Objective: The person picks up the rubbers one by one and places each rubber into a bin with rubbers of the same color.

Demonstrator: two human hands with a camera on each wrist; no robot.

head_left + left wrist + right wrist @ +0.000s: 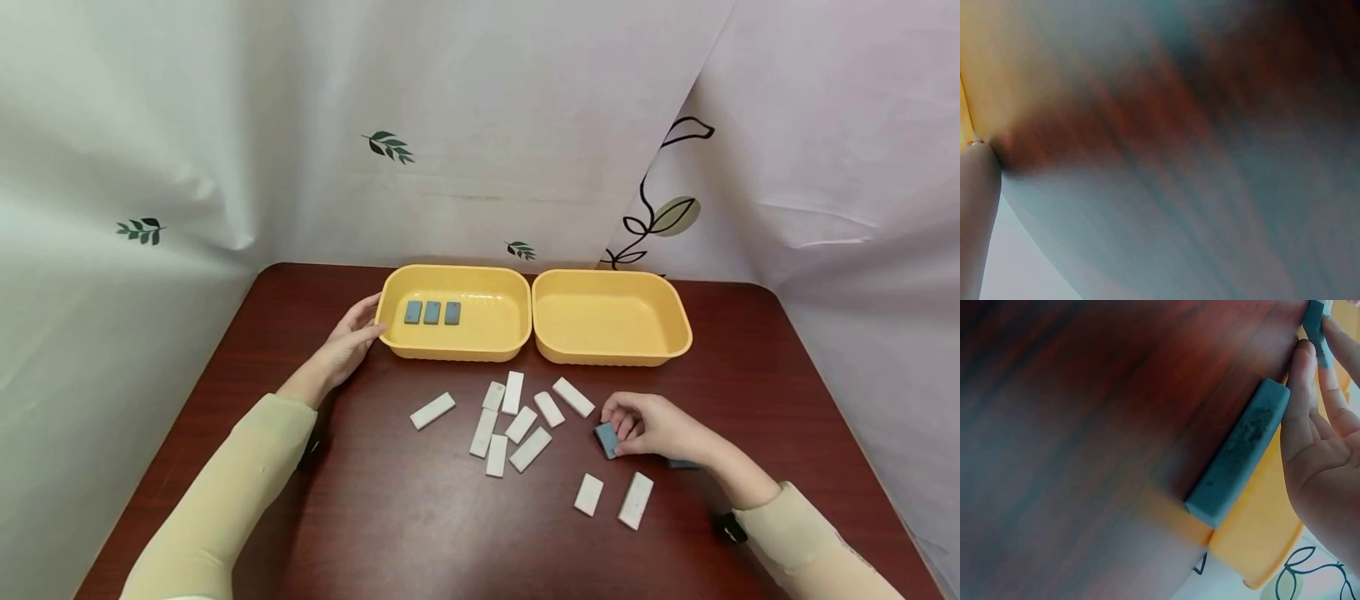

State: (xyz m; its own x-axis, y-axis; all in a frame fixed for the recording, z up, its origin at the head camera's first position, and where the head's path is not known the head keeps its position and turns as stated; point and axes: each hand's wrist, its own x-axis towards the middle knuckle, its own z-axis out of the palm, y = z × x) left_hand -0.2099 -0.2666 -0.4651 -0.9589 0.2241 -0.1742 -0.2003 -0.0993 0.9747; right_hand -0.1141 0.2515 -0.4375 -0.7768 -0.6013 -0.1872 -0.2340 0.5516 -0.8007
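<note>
My right hand pinches a small blue-grey block between thumb and fingers, close over the table, right of the white blocks. The same held block shows at the top of the right wrist view. A second blue-grey block lies partly hidden under my right wrist; dark specks mark its side in the right wrist view. With thumb at the rim and fingers along the outer wall, my left hand holds the left end of a yellow tray. Inside it, three blue-grey blocks lie in a row.
A second yellow tray stands against the first one's right side with nothing in it. Several white blocks lie scattered in front of the trays. The dark red-brown table ends at a patterned curtain behind.
</note>
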